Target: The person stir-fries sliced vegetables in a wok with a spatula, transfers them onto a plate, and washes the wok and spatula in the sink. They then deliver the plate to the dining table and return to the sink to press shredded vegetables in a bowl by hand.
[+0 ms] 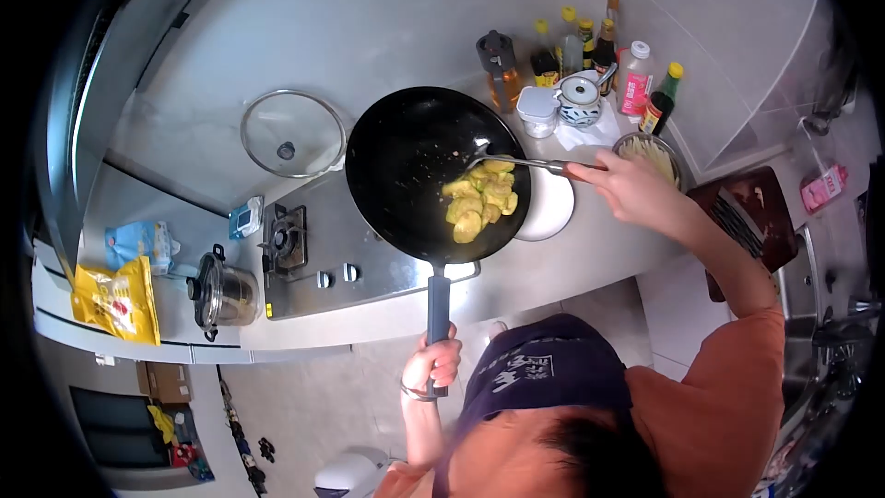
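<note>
My left hand (433, 361) is wrapped round the dark handle (439, 309) of a black wok (396, 166). The wok is lifted and tilted toward the right, its rim over part of a white plate (549, 207). Yellow-green cooked slices (479, 201) lie bunched at the wok's right side. In my right hand (636, 189) is a spatula (530, 163) with a wooden-looking grip. Its metal head touches the upper edge of the slices, partly hidden by them. How much of the plate carries food is hidden behind the wok.
A gas stove (369, 258) lies under the wok, with a glass lid (293, 134) behind it and a lidded pot (224, 293) to the left. Sauce bottles (604, 48), a lidded ceramic jar (580, 101), a bowl of pale strips (650, 155) and a chopping board (765, 207) stand at right.
</note>
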`<move>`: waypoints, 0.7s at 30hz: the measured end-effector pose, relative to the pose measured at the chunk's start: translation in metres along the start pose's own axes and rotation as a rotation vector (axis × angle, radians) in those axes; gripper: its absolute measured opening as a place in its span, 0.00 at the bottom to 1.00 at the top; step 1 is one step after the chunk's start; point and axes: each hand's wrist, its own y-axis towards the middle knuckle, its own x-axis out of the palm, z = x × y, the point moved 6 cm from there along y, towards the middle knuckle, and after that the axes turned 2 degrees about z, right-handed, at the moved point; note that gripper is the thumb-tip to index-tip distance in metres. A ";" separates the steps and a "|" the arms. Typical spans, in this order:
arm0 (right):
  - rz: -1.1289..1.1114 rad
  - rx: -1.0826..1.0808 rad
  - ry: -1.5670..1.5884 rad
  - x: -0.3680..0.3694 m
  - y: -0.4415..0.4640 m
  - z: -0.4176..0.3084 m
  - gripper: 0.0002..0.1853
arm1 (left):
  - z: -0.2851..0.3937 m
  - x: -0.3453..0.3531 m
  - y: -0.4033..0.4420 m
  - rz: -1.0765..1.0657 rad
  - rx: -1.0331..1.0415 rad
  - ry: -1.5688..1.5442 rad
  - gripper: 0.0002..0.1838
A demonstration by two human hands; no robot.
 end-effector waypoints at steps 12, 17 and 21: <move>-0.021 0.033 -0.135 0.027 -0.056 -0.028 0.31 | -0.002 0.021 -0.003 0.063 0.082 0.170 0.06; -0.041 0.013 -0.249 0.033 -0.077 -0.035 0.30 | -0.001 0.024 0.003 0.055 0.087 0.164 0.06; -0.061 0.022 -0.283 0.028 -0.092 -0.032 0.30 | -0.005 0.029 0.007 0.068 0.070 0.160 0.06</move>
